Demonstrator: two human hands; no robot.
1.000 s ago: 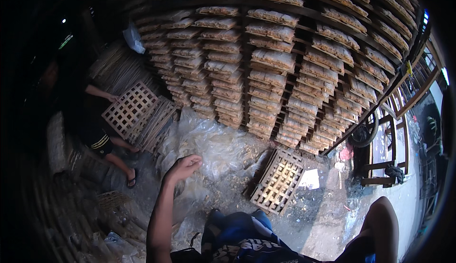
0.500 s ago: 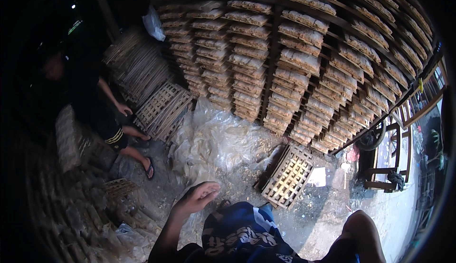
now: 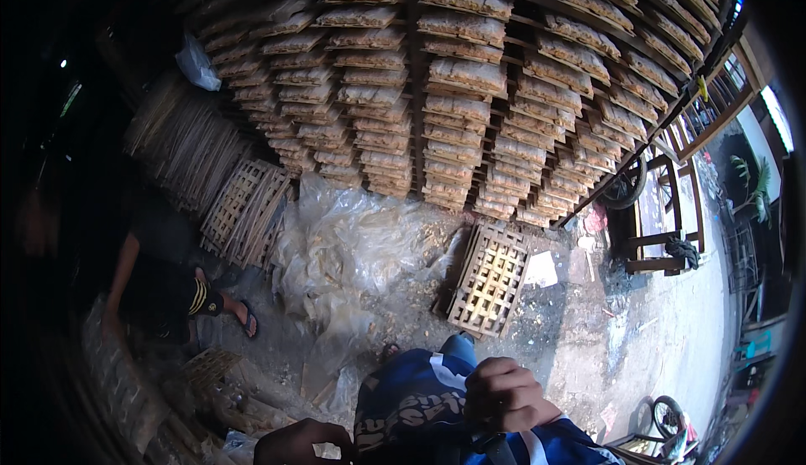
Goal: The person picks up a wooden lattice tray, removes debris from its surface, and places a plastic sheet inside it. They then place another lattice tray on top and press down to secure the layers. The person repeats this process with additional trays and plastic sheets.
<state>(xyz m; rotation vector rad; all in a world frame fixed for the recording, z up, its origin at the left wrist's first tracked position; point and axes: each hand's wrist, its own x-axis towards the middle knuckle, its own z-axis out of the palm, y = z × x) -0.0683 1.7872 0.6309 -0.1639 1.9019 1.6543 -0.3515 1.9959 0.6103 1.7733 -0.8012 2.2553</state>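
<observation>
My right hand (image 3: pixel 504 394) is raised in front of my blue shirt (image 3: pixel 411 406), its fingers curled tightly. A dark strap (image 3: pixel 497 446) shows just below it; whether the fingers grip anything is hidden. Low at the bottom edge, beside the shirt, is my left hand (image 3: pixel 302 442), in shadow with its fingers bent round. A small pale patch shows inside that curl, too unclear to name. Ahead of my feet, a stack of woven lattice trays (image 3: pixel 489 284) lies on the floor, apart from both hands.
A tall rack (image 3: pixel 416 87) of wrapped pale slabs on boards fills the far side. Crumpled clear plastic sheeting (image 3: pixel 336 234) covers floor ahead. More lattice trays (image 3: pixel 243 209) lean at left, near a co-worker in dark shorts (image 3: pixel 172 301). A wooden cart (image 3: pixel 663 234) stands right.
The view has swung to the right. My left hand has dropped to the bottom edge, and my right hand has come up before my shirt. The co-worker's arm now reaches down at left.
</observation>
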